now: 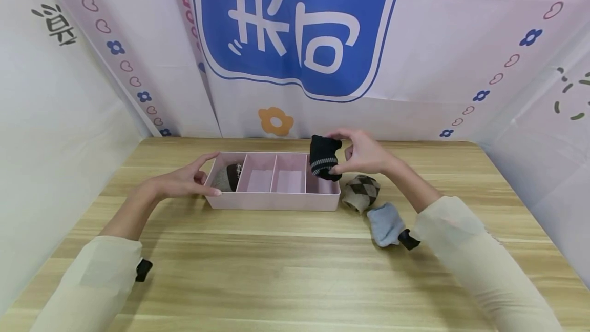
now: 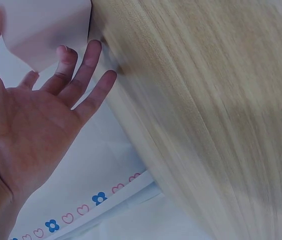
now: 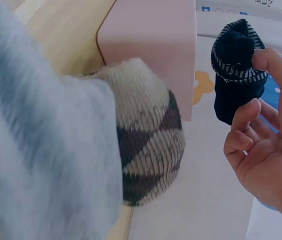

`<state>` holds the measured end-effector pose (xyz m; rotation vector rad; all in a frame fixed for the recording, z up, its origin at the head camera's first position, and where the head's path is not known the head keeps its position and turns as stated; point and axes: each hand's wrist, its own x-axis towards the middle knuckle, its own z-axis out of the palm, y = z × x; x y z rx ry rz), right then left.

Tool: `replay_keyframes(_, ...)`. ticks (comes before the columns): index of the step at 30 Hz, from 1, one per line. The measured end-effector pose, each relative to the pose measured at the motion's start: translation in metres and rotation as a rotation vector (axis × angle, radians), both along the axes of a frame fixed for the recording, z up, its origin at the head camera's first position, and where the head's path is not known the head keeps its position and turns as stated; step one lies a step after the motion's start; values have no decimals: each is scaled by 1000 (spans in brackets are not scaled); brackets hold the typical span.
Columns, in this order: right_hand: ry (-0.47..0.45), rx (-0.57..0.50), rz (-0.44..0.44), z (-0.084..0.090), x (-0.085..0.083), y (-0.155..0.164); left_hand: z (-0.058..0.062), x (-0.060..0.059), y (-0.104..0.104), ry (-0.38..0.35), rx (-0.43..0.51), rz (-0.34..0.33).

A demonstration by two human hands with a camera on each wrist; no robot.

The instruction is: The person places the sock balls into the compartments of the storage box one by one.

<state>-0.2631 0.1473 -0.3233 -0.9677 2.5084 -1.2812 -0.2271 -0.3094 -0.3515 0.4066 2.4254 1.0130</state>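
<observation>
A pink divided tray (image 1: 272,201) (image 3: 151,45) (image 2: 46,30) lies on the wooden table (image 1: 258,265). My right hand (image 1: 364,151) (image 3: 266,150) pinches a rolled black sock with a grey striped cuff (image 1: 323,157) (image 3: 237,65) above the tray's right-end compartment. My left hand (image 1: 191,181) (image 2: 41,115) rests with straight fingers against the tray's left end. A grey and brown sock roll (image 1: 229,177) fills the left compartment. The two middle compartments look bare.
An argyle brown sock roll (image 1: 361,192) (image 3: 146,145) lies just right of the tray. A light blue sock roll (image 1: 385,224) (image 3: 36,150) lies nearer me beside my right forearm. Printed cloth walls (image 1: 295,40) enclose the table on three sides.
</observation>
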Motion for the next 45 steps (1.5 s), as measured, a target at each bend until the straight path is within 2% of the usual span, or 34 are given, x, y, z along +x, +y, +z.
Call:
replay_keyframes(23, -17, -5, 43, 1, -4, -44, 0, 0, 1, 3, 5, 2)
replay_keyframes(38, 18, -12, 103, -1, -7, -81, 0, 1, 0, 1, 36, 11)
replay_keyframes(45, -37, -33, 122, -3, -7, -96, -1, 3, -1, 22, 59, 17)
